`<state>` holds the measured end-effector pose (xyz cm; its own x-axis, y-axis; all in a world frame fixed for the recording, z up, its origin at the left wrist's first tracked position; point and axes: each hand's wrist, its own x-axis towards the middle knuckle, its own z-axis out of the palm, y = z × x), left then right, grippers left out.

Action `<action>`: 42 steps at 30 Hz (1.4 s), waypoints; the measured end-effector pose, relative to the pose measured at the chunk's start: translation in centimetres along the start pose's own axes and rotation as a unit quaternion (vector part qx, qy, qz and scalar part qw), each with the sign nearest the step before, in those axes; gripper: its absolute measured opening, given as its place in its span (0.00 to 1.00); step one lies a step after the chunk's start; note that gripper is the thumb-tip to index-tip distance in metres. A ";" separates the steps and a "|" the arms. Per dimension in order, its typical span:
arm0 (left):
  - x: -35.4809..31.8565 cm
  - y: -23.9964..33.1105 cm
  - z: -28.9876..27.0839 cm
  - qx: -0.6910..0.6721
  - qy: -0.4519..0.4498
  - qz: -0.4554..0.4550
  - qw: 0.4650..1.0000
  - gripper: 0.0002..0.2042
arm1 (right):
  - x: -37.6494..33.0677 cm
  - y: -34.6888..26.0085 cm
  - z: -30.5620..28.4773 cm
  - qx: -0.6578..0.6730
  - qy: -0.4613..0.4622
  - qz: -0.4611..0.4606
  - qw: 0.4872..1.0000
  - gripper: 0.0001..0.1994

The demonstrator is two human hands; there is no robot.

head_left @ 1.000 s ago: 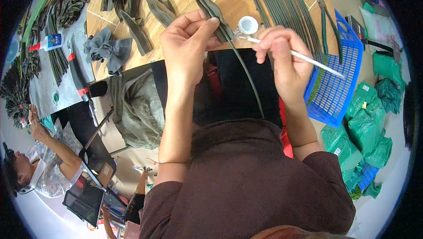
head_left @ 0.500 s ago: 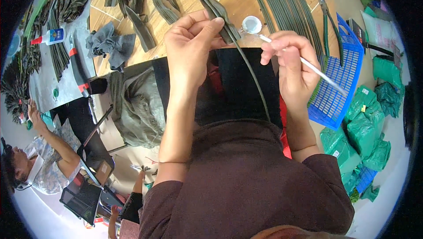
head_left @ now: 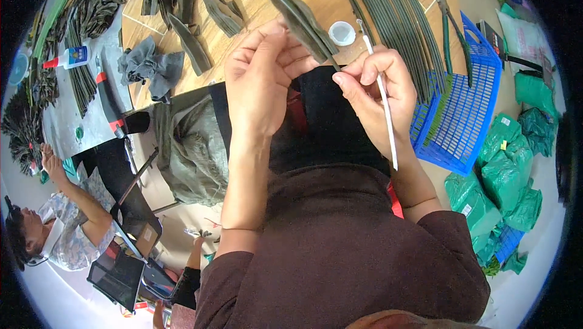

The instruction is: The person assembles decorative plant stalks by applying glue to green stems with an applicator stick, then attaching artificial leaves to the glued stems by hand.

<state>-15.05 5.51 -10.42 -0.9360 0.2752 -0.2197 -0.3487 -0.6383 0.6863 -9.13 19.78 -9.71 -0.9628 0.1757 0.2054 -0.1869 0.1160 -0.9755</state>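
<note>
A long dark green artificial leaf (head_left: 291, 10) slants over the table's near edge, its stem end toward me. My right hand (head_left: 379, 86) pinches the thin stem just below the leaf's base. In the same hand a slim white stick (head_left: 387, 107) lies between the fingers, its tip pointing up and away. My left hand (head_left: 261, 68) is beside the leaf's left edge, its fingers loosely spread and partly behind the leaf. Its thumb stands off the leaf. A small white round cup (head_left: 342, 34) sits on the table just right of the leaf's base.
Several dark green rods (head_left: 395, 19), pliers (head_left: 454, 37) and a blue plastic basket (head_left: 464, 104) are on the right. A grey cloth (head_left: 150, 65), red-handled cutter (head_left: 109, 101) and glue bottle (head_left: 73, 57) lie left. Green packages (head_left: 504, 171) are stacked beyond the basket. Another person (head_left: 67, 220) works at left.
My right hand has moved left onto the stem, and the white stick has swung closer to upright. My left hand's pinch on the leaf has loosened. The leaf has shifted slightly and turned.
</note>
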 end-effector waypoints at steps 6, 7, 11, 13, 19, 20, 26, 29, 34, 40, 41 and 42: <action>0.8 -1.6 0.3 0.005 -0.034 0.007 0.999 0.11 | 0.9 1.3 -0.5 -0.017 0.003 0.009 1.000 0.13; 1.4 -2.0 0.3 0.009 -0.016 0.016 1.000 0.12 | 1.3 1.7 -0.7 -0.017 0.003 0.006 1.000 0.13; 1.6 -2.6 0.1 0.044 0.020 0.017 0.999 0.14 | 0.7 2.6 -0.9 -0.086 -0.029 -0.021 0.996 0.14; 1.4 -2.5 1.0 0.037 0.029 0.013 0.999 0.15 | 0.5 2.9 -0.9 -0.125 -0.030 -0.047 0.991 0.14; 2.0 -3.5 1.2 0.026 0.053 0.042 0.997 0.16 | 0.6 3.5 -0.2 -0.145 -0.001 -0.120 0.982 0.13; 2.3 -3.6 1.4 0.015 0.060 0.037 0.997 0.15 | 0.7 3.7 -0.3 -0.159 0.000 -0.134 0.978 0.13; 2.9 -2.9 1.0 0.051 0.004 -0.027 0.998 0.12 | 1.1 3.8 -1.2 -0.032 0.009 0.037 0.999 0.13; 3.7 -3.8 0.3 0.073 0.037 -0.011 0.997 0.08 | 1.6 4.3 -1.5 -0.057 0.002 0.005 0.998 0.10; 3.7 -3.8 0.1 0.024 0.078 -0.011 0.997 0.06 | 2.0 3.2 -3.4 -0.100 -0.036 -0.078 0.991 0.04; 4.7 -4.3 0.5 0.025 0.074 -0.023 0.997 0.06 | 2.6 3.5 -4.4 -0.096 -0.146 -0.111 0.978 0.14; 4.8 -4.4 0.6 0.022 0.072 -0.025 0.997 0.06 | 2.8 3.6 -4.3 -0.094 -0.146 -0.106 0.979 0.14; 5.0 -4.4 0.6 0.022 0.072 -0.024 0.997 0.06 | 3.0 3.8 -4.3 -0.093 -0.146 -0.100 0.980 0.14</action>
<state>-18.16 10.13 -14.12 -0.9169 0.1969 -0.3471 -0.3932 -0.5936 0.7021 -11.91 24.93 -12.43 -0.9303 -0.1529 0.3335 -0.3652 0.3000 -0.8813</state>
